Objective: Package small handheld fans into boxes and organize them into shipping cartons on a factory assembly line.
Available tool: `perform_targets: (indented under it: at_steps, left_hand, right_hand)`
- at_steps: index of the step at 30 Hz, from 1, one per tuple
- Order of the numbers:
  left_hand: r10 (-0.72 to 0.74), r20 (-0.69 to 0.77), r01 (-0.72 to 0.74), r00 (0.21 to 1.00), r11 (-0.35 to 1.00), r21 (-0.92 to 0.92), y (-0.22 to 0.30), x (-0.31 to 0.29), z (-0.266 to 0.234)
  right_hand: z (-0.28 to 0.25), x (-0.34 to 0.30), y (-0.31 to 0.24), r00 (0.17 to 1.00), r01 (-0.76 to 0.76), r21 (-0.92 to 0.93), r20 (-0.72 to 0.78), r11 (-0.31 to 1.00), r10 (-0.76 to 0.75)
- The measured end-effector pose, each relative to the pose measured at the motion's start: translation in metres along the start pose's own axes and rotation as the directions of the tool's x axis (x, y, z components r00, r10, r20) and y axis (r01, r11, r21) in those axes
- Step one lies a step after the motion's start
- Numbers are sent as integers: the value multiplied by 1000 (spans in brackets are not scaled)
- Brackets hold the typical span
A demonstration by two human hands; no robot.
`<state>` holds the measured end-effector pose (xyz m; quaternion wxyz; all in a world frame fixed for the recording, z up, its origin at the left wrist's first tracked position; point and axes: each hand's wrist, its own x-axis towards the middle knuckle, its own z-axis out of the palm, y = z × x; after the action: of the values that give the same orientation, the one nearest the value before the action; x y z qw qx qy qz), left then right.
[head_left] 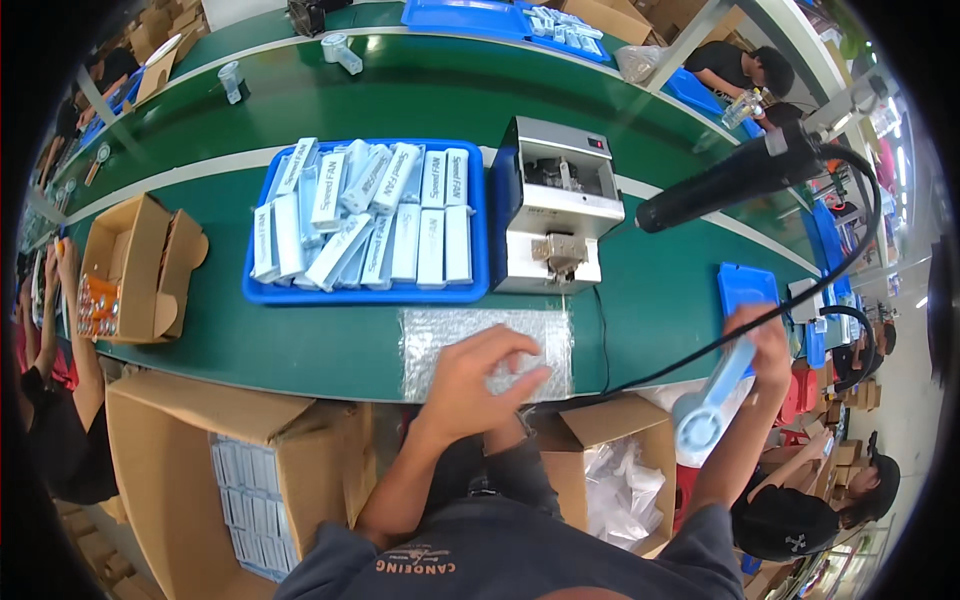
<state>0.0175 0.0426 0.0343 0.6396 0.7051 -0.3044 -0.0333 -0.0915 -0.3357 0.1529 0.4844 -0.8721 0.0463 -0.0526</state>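
Note:
My right hand (766, 345) is closed round the handle of a light-blue handheld fan (702, 420), held beyond the bench's front edge at the right with its round end pointing down toward me. My left hand (485, 372) hovers over a sheet of clear bubble wrap (425, 335) at the front of the green bench. Its fingers curve toward the thumb with a gap between them, and nothing shows in it. Behind the wrap, a blue tray (365, 296) is filled with narrow, printed light-blue boxes (430, 245), several lying askew on top.
A small benchtop machine (555, 205) stands right of the tray. A thick black cylinder (735, 180) juts in, its cable hanging across the right. Cartons (190, 420) flank my lap; one (625, 430) holds clear plastic bags. An open box (130, 265) sits at left. Co-workers (800, 505) work nearby.

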Motion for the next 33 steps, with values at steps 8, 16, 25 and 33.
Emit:
perform_targets:
  at_steps: [8,16,25,33]
  left_hand:
    - [-108,-73,124,991,954,274,-25,-7,3]
    - [-72,-21,74,997,932,355,-26,-13,-1]
    - [-162,-44,167,986,974,155,-30,-13,-1]
    - [-63,388,73,920,997,-11,27,16,36]
  right_hand:
    - [-76,290,98,938,-322,269,221,908,268]
    - [-2,488,214,950,-89,618,-184,781,254]
    - [45,393,216,967,-2,665,-190,747,171]
    - [76,247,181,936,79,528,-331,845,120]
